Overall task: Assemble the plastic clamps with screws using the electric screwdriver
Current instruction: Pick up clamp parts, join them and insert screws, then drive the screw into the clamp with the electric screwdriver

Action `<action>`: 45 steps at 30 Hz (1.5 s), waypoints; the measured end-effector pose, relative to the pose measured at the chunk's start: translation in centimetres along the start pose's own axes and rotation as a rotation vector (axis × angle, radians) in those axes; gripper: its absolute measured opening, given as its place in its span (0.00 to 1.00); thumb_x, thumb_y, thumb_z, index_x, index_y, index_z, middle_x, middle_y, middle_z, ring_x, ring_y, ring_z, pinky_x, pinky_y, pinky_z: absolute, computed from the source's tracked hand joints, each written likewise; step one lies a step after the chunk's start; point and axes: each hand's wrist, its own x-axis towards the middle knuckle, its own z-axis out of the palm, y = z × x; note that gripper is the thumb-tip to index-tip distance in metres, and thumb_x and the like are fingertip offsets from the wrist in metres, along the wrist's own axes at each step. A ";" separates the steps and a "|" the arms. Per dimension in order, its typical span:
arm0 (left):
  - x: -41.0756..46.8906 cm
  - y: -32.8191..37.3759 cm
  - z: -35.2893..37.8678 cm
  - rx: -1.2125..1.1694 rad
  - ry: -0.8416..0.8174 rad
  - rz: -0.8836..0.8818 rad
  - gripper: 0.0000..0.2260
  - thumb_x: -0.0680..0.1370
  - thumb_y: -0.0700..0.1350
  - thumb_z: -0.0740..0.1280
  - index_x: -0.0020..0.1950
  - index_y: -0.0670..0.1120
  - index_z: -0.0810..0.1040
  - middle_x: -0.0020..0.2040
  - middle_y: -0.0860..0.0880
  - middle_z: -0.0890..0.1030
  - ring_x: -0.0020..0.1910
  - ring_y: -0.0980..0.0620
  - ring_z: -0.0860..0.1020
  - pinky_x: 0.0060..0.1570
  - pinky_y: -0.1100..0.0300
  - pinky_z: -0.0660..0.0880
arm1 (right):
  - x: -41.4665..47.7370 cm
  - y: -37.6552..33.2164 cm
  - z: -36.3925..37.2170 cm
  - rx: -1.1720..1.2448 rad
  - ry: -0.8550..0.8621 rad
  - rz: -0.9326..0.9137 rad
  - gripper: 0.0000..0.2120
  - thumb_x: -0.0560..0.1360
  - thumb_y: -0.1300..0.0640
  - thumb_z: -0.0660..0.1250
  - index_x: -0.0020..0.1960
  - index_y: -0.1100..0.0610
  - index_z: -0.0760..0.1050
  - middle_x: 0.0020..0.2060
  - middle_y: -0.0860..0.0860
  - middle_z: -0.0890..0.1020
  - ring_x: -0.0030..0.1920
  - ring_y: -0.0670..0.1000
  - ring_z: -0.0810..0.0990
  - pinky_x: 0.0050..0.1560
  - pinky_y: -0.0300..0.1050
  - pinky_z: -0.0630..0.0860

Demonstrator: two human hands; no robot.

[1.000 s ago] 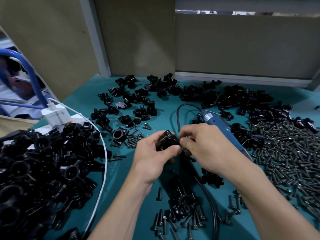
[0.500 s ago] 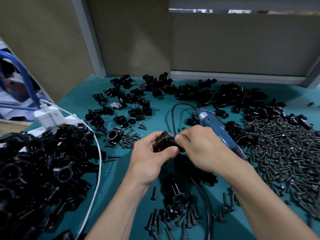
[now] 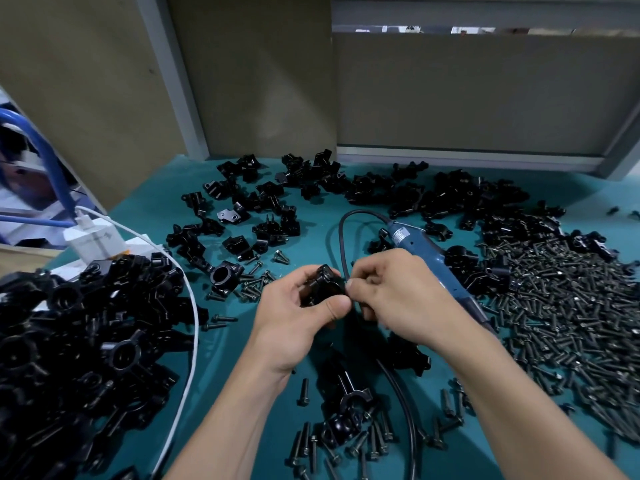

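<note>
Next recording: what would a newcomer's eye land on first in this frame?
The two hands at centre: the left hand grips a black clamp while the right hand pinches at its side. Around them, a heap of black clamps fills the near left of the teal table, and a carpet of dark screws covers the right. The blue electric screwdriver lies unheld just behind the right hand.

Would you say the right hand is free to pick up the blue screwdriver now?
Likely yes, once it lets go: the right hand pinches at the clamp, and the screwdriver lies uncovered just behind.
</note>
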 end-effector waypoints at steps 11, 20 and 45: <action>-0.2 -0.1 -0.2 -0.009 0.017 -0.015 0.11 0.72 0.32 0.77 0.51 0.44 0.84 0.40 0.49 0.84 0.38 0.53 0.80 0.36 0.62 0.78 | 0.0 -0.1 0.1 -0.077 -0.050 -0.028 0.20 0.81 0.47 0.66 0.32 0.52 0.75 0.22 0.46 0.72 0.25 0.47 0.68 0.30 0.46 0.67; 0.6 -1.0 -0.2 -0.019 0.199 -0.005 0.07 0.76 0.42 0.76 0.52 0.46 0.83 0.44 0.46 0.87 0.39 0.51 0.83 0.40 0.63 0.80 | -0.3 2.1 -4.0 -0.666 0.221 0.437 0.16 0.76 0.50 0.67 0.58 0.51 0.64 0.38 0.50 0.74 0.37 0.56 0.74 0.39 0.49 0.66; 0.5 -1.0 -0.7 0.050 0.222 -0.008 0.08 0.76 0.40 0.76 0.53 0.46 0.82 0.41 0.50 0.84 0.35 0.54 0.79 0.38 0.63 0.78 | -0.2 3.5 -6.9 1.399 -0.063 0.110 0.30 0.68 0.69 0.63 0.69 0.56 0.75 0.47 0.62 0.83 0.50 0.61 0.85 0.55 0.59 0.84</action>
